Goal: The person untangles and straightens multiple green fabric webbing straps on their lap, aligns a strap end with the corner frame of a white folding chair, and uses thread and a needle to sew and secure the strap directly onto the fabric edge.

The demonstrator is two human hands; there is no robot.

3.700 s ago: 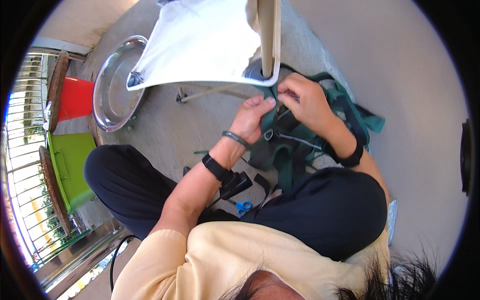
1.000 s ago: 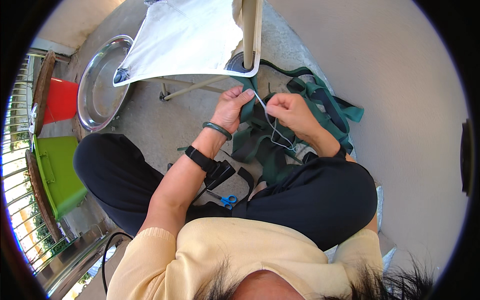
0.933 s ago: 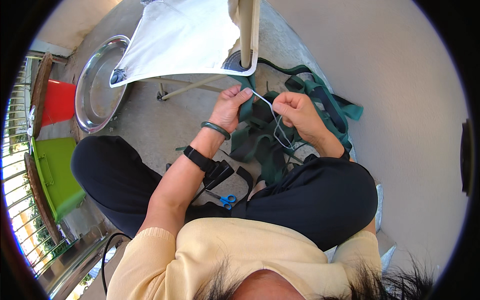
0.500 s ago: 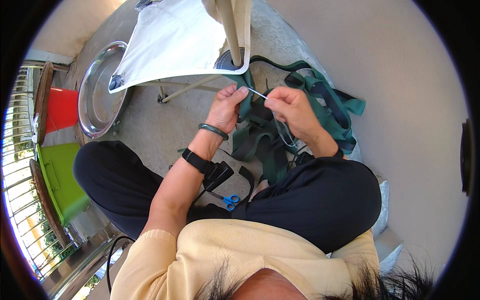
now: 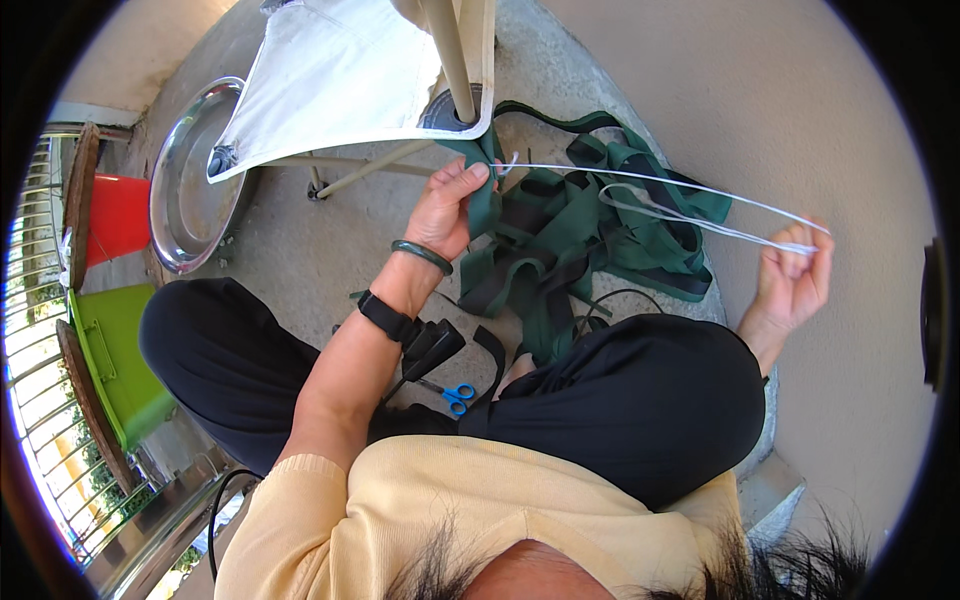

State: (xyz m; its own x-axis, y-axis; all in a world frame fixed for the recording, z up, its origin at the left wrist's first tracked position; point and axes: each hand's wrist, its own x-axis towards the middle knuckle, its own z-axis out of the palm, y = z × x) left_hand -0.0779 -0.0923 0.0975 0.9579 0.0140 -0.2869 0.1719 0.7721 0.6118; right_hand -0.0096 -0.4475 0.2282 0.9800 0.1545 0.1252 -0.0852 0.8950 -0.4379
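My left hand (image 5: 440, 215) is closed on a dark green fabric strip (image 5: 484, 208), pinching it between thumb and fingers just below the corner of a white cloth seat (image 5: 340, 80) with tan metal legs. From that pinch a white thread (image 5: 660, 176) runs taut to the right. My right hand (image 5: 793, 275), well out to the right, has its fingers closed on the thread, and a slack loop of it trails back from them. Whether a needle is among those fingers I cannot make out. Below the thread lies a tangled heap of green and black strips (image 5: 540, 235).
Blue-handled scissors (image 5: 458, 398) lie on the ground between my legs, beside a black device (image 5: 432, 348). A metal basin (image 5: 195, 180), a red bucket (image 5: 118, 218) and a green bin (image 5: 120, 365) are at the left, near a railing. A plain wall (image 5: 850, 130) rises on the right.
My right hand has moved from close beside the left far out to the right, drawing the white thread out long and tight. My left hand has kept its pinch on the green strip.
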